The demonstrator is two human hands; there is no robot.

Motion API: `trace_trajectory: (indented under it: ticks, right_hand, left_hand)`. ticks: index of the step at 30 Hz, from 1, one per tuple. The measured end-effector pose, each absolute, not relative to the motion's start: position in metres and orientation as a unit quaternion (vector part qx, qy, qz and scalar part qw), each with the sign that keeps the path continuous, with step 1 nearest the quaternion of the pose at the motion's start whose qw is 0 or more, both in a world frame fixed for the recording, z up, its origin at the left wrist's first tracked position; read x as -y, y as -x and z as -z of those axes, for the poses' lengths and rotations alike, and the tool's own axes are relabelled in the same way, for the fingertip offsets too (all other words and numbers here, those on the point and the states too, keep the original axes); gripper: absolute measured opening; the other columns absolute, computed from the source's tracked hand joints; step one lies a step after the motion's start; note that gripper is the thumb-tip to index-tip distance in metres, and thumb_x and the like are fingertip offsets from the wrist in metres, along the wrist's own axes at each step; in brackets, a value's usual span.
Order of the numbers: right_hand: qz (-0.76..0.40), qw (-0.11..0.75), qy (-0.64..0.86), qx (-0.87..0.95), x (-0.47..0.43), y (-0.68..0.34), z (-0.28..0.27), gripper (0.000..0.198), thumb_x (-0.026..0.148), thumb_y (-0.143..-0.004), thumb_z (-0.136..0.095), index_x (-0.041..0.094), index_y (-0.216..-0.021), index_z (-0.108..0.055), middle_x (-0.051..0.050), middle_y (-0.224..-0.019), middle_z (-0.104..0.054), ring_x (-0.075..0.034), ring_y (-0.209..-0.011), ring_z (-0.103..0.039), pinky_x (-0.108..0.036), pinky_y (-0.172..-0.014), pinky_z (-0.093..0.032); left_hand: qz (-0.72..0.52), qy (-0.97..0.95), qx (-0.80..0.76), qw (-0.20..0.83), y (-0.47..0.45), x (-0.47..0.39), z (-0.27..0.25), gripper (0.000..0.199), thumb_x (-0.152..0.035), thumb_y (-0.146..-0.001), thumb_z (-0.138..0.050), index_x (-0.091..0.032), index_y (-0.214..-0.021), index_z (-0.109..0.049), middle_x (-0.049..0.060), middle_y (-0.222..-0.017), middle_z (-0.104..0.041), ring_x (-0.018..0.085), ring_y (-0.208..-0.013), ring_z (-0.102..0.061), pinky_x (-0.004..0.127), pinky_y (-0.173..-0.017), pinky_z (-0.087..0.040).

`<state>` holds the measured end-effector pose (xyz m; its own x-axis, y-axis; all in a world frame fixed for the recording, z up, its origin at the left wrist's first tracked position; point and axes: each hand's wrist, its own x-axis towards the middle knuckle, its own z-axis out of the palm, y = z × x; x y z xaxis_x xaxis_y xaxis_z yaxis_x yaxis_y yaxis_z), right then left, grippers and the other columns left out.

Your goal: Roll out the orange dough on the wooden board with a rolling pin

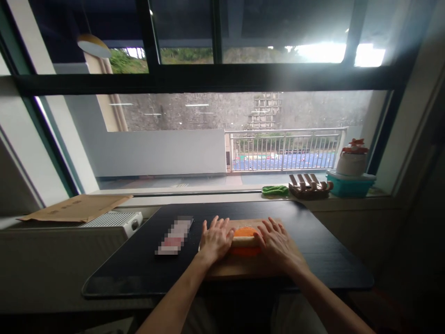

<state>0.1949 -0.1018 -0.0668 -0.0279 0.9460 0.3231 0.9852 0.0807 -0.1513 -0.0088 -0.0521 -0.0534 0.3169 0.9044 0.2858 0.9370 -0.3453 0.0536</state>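
A pale wooden rolling pin (pixel 244 241) lies crosswise over a flat orange sheet (pixel 245 231) that looks like rolled dough or clay. Under both is a wooden board (pixel 245 270) on the dark table. My left hand (pixel 216 239) rests over the pin's left end, fingers stretched forward and slightly apart. Over its right end lies my right hand (pixel 277 241), palm down with the fingers extended. Neither hand wraps round the pin, and both its ends are hidden beneath them. Orange shows in front of and behind the pin.
A blurred-out phone-like item (pixel 174 236) lies on the table (pixel 128 273) left of the board. Along the sill are a green cloth (pixel 275 190), a brown rack (pixel 309 186) and a teal box (pixel 351 184) under a white pot (pixel 352 163). Brown cardboard (pixel 76 208) covers part of a radiator (pixel 114 220).
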Motion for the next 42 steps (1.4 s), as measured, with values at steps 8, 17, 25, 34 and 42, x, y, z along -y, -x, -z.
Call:
trace_trajectory:
  ticks: [8, 17, 25, 34, 42]
  right_hand:
    - [0.047, 0.161, 0.698, 0.697, 0.067, -0.193, 0.05, 0.039, 0.039, -0.095, -0.027, 0.027, -0.101, -0.063, -0.006, -0.115, -0.061, -0.025, -0.122, -0.042, -0.043, -0.097, -0.03]
    - [0.048, 0.15, 0.67, 0.726, 0.108, -0.194, 0.052, 0.043, 0.044, -0.095, -0.023, 0.028, -0.12, -0.054, -0.003, -0.136, -0.047, -0.023, -0.136, -0.02, -0.042, -0.108, -0.015]
    - [0.043, 0.138, 0.681, 0.718, 0.081, -0.193, 0.04, 0.038, 0.038, -0.095, -0.026, 0.029, -0.108, -0.06, -0.005, -0.119, -0.06, -0.026, -0.129, -0.035, -0.046, -0.099, -0.028]
    - [0.037, 0.156, 0.68, 0.716, 0.104, -0.194, 0.051, 0.043, 0.045, -0.095, -0.025, 0.025, -0.117, -0.056, -0.005, -0.133, -0.05, -0.025, -0.136, -0.021, -0.044, -0.107, -0.015]
    - [0.045, 0.155, 0.688, 0.708, 0.09, -0.191, 0.044, 0.04, 0.039, -0.096, -0.025, 0.028, -0.109, -0.061, -0.004, -0.122, -0.058, -0.025, -0.13, -0.033, -0.044, -0.102, -0.025]
  left_hand:
    - [0.175, 0.79, 0.579, 0.096, -0.002, 0.021, 0.034, 0.035, -0.037, -0.09, -0.05, -0.017, -0.118, -0.053, 0.009, -0.123, -0.055, 0.026, -0.114, -0.051, 0.053, -0.096, -0.039]
    - [0.184, 0.821, 0.529, 0.106, 0.014, 0.065, 0.052, 0.047, -0.037, -0.095, -0.02, -0.023, -0.132, -0.046, 0.002, -0.136, -0.051, 0.02, -0.137, -0.022, 0.047, -0.114, -0.003]
    - [0.168, 0.803, 0.565, 0.089, 0.006, 0.032, 0.038, 0.045, -0.034, -0.092, -0.026, -0.021, -0.127, -0.051, 0.007, -0.129, -0.057, 0.028, -0.13, -0.037, 0.058, -0.106, -0.021]
    - [0.154, 0.817, 0.549, 0.087, 0.012, 0.051, 0.051, 0.043, -0.037, -0.096, -0.024, -0.023, -0.131, -0.045, 0.005, -0.134, -0.052, 0.023, -0.134, -0.028, 0.054, -0.111, -0.01]
    - [0.143, 0.808, 0.565, 0.08, 0.008, 0.037, 0.043, 0.041, -0.04, -0.094, -0.035, -0.022, -0.128, -0.048, 0.007, -0.13, -0.054, 0.027, -0.126, -0.041, 0.055, -0.104, -0.028]
